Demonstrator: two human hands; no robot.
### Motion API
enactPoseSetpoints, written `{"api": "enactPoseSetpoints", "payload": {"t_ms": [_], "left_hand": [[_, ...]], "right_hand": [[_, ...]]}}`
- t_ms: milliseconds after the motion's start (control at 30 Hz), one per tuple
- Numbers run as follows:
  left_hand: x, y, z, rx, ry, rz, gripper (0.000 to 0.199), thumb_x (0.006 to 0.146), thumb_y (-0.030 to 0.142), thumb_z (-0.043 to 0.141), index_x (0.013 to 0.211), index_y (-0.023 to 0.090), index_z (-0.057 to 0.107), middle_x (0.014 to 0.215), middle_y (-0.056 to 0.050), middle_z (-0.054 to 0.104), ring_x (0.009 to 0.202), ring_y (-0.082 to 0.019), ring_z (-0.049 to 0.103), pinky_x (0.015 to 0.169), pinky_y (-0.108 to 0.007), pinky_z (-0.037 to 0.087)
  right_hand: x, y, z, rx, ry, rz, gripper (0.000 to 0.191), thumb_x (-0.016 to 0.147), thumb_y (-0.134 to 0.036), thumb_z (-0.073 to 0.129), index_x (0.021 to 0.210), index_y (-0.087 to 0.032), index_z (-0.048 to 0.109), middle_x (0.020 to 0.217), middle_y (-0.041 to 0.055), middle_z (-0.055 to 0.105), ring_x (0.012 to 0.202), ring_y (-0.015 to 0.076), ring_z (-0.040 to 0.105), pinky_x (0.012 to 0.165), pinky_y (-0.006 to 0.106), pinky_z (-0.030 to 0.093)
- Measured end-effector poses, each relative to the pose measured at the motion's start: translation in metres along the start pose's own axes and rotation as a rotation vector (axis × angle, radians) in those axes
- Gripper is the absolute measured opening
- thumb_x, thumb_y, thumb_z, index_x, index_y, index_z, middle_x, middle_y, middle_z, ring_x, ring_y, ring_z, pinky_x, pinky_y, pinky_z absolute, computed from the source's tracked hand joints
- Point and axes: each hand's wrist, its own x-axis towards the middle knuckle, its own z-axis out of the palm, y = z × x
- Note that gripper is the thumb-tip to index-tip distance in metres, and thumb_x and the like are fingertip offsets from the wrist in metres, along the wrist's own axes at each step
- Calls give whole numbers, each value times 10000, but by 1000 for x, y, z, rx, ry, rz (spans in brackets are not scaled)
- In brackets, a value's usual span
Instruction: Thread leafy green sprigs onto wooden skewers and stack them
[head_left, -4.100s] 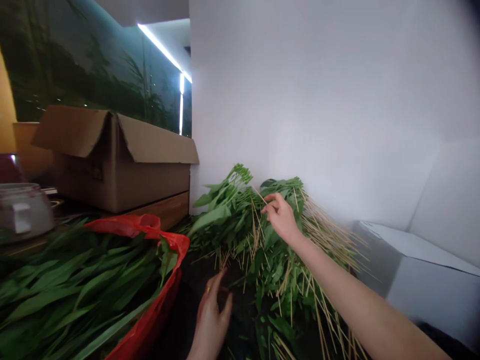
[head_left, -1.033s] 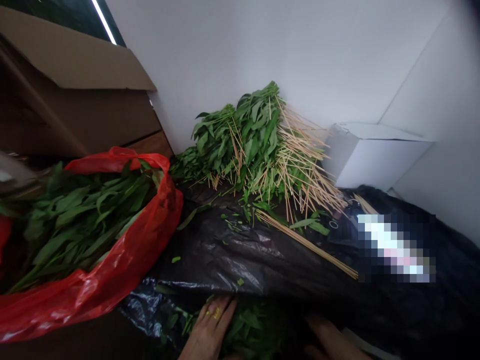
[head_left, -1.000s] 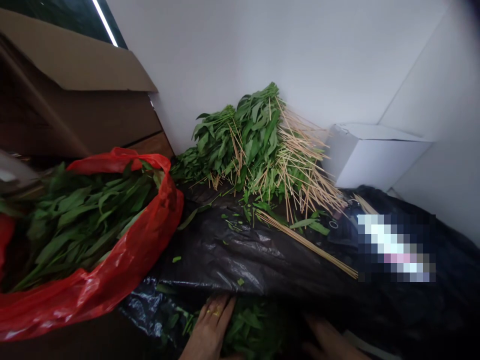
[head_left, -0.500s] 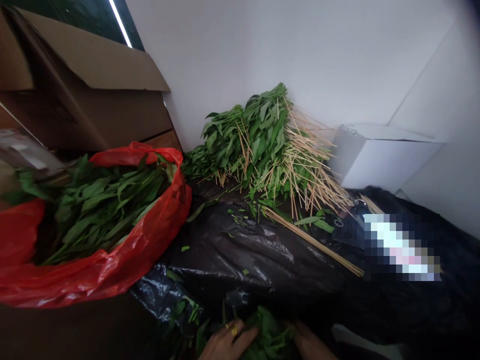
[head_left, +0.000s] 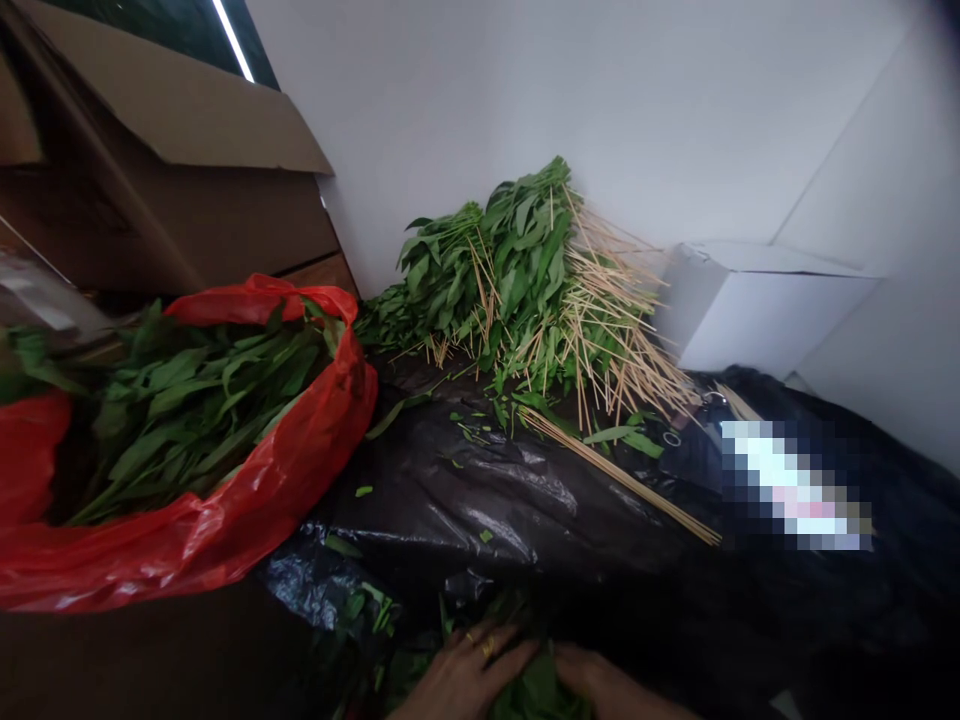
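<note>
At the bottom edge, my left hand (head_left: 476,672), a gold ring on one finger, closes over a bunch of leafy greens (head_left: 536,692). My right hand (head_left: 600,685) meets it from the other side, its fingers bent against the same leaves and its fingertips partly hidden. Up and to the left, a red plastic bag (head_left: 307,470) stands wide at the top, full of loose leafy greens (head_left: 202,385). Against the wall lie bunches of greens on bamboo skewers (head_left: 525,250). Before them rests a bundle of bare bamboo skewers (head_left: 622,475).
Black plastic sheeting (head_left: 457,515) covers the surface, with leaf scraps scattered over it. A cardboard box (head_left: 225,225) stands at the back left, a white box (head_left: 765,315) at the back right. A blurred-out bright object (head_left: 795,485) and a metal ring (head_left: 671,438) lie to the right.
My right hand has come inward toward my left, so the gap between them is narrower over the greens. The view has shifted slightly; the bag and the skewered bunches stay in place.
</note>
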Motion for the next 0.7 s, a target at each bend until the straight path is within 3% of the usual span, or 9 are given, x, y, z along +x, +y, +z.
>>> {"api": "enactPoseSetpoints", "payload": {"t_ms": [100,167,233,367,533,700], "left_hand": [[0,3,-2,-20,-15,-10,693,847,220,644,1461,307,336,1369,-69,571,1182,-242,585,977,-312,472],[-1,6,-6,-41,-22,-12,642,846,223,640,1430,315,390,1340,-62,596,1160,-241,603,960,-302,482],[-2,8,-11,-83,-21,-12,612,847,233,637,1411,323,416,1332,-54,603,1155,-238,608,945,-291,489],[-6,9,-13,-126,-18,-44,562,873,213,603,1397,327,435,1339,-52,597,1169,-231,600,954,-291,478],[-11,6,-25,-181,-30,-62,741,810,253,669,1459,360,329,1441,-47,499,1253,-251,529,1007,-330,448],[-2,4,-44,-57,-18,-292,843,723,70,568,1471,362,310,1499,-33,422,1322,-251,451,1049,-402,414]], "right_hand": [[-4,5,-25,86,-45,103,428,706,-158,523,1102,-221,670,1135,29,688,1027,190,627,911,258,456],[-1,14,-38,40,87,217,462,708,-94,413,1075,-184,678,1084,46,708,1010,186,641,915,281,463],[5,25,-43,-107,201,252,518,725,-84,392,1161,-180,654,1166,75,686,1126,220,598,1016,356,402],[16,44,-32,-198,253,280,539,779,-107,392,1270,-168,603,1322,122,595,1251,272,514,1094,458,309],[12,50,-20,-181,227,250,547,798,-96,403,1309,-184,577,1349,98,580,1261,232,515,1100,419,329],[14,47,-24,-130,170,214,568,818,-104,402,1366,-190,524,1414,101,515,1306,236,468,1113,424,310]]}}
